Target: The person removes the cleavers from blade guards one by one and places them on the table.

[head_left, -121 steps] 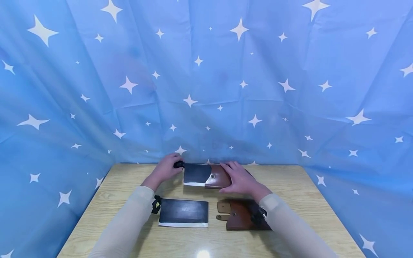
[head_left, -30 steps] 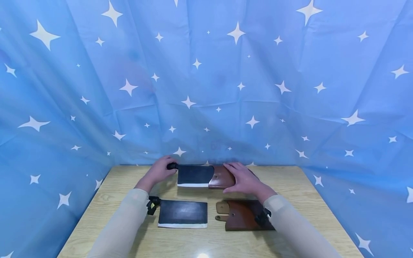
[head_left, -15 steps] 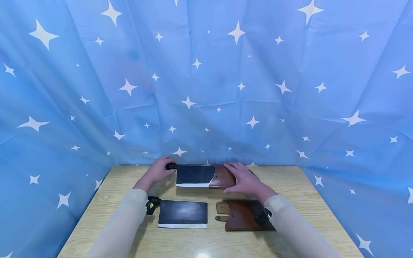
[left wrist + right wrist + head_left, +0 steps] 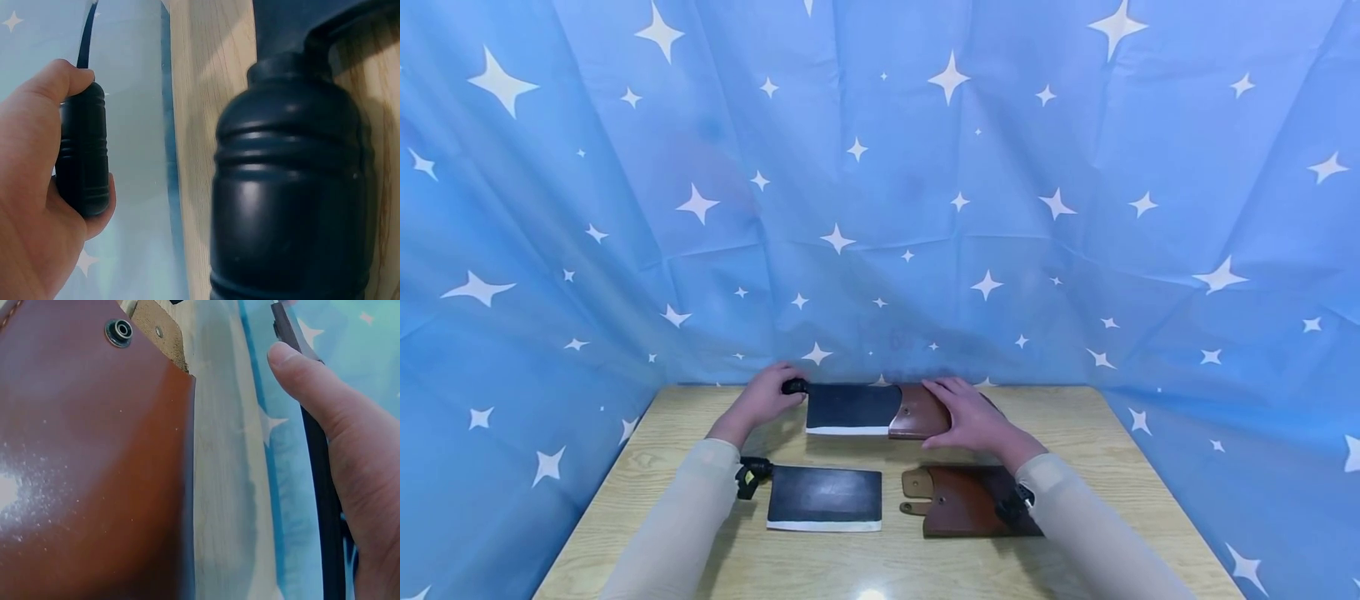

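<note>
At the back of the table, my left hand [image 4: 766,396] holds the black ribbed handle of a cleaver [image 4: 850,407]. In the left wrist view that handle [image 4: 83,150] lies across the palm, with the thumb at its blade end. The dark blade with its bright edge sticks partly out of a brown leather sheath [image 4: 917,412]; its far end is hidden inside. My right hand [image 4: 973,417] grips this sheath, fingers over the top and thumb at the lower edge. In the right wrist view the thumb presses against the sheath [image 4: 315,456], seen edge-on.
A second cleaver [image 4: 825,498] lies in front of the left hand, its black handle [image 4: 290,187] large in the left wrist view. To its right lies another brown sheath [image 4: 958,500] with two straps, partly under the right forearm. A star-patterned blue curtain [image 4: 880,208] borders the wooden table [image 4: 880,562].
The left hand has drawn the held cleaver leftward, so more blade shows outside the sheath than four seconds ago. The right hand and sheath have shifted slightly right. The front pieces stay put.
</note>
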Available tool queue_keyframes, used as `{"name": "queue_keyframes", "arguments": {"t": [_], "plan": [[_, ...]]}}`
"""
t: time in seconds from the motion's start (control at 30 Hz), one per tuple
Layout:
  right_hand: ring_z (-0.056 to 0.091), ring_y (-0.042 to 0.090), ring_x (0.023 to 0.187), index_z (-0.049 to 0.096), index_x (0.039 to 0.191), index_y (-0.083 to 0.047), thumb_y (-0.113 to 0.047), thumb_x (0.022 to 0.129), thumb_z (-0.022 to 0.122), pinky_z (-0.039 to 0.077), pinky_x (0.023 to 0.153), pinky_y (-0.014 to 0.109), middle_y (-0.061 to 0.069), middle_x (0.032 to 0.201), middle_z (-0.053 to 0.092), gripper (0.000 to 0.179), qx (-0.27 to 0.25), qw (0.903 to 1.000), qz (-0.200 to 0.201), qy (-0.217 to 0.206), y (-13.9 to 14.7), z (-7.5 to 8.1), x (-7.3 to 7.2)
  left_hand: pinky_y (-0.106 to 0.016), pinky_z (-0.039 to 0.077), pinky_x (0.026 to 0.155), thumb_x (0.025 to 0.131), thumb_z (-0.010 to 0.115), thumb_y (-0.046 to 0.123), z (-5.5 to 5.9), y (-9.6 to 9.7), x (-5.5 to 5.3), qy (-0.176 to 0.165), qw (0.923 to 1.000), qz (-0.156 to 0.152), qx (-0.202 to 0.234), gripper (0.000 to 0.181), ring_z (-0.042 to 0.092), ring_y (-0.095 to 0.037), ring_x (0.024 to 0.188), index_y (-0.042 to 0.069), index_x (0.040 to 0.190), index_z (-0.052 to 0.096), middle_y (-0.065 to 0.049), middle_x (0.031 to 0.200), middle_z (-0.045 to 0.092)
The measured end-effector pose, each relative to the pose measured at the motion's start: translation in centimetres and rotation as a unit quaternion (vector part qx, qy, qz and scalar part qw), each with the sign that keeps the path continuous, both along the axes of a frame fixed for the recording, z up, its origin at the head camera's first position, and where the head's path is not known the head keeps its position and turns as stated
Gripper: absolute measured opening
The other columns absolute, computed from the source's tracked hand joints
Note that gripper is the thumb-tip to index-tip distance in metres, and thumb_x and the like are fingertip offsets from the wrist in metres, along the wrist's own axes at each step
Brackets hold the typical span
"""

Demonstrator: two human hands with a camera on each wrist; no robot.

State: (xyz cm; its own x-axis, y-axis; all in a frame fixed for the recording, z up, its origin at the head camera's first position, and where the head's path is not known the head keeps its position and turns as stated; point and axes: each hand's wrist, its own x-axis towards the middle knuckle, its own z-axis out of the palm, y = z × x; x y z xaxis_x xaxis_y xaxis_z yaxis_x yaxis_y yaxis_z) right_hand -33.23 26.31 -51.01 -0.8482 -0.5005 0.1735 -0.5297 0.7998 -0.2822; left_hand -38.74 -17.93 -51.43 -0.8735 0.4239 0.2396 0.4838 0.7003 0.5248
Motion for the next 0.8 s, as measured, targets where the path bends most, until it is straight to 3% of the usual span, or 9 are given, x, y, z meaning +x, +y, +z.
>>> {"name": "queue_keyframes", "arguments": {"t": [0.8], "plan": [[0.04, 0.038, 0.155, 0.044, 0.17, -0.012, -0.064, 0.077, 0.097, 0.042, 0.121, 0.063, 0.016, 0.171, 0.044, 0.119, -0.005, 1.0, -0.004, -0.001, 0.49, 0.43, 0.58, -0.06, 0.056, 0.1, 0.105, 0.076, 0.016, 0.2, -0.37, 0.11, -0.011, 0.9999, 0.002, 0.004, 0.035, 0.065, -0.039, 0.122, 0.005, 0.138, 0.073, -0.015, 0.138, 0.066]]}}
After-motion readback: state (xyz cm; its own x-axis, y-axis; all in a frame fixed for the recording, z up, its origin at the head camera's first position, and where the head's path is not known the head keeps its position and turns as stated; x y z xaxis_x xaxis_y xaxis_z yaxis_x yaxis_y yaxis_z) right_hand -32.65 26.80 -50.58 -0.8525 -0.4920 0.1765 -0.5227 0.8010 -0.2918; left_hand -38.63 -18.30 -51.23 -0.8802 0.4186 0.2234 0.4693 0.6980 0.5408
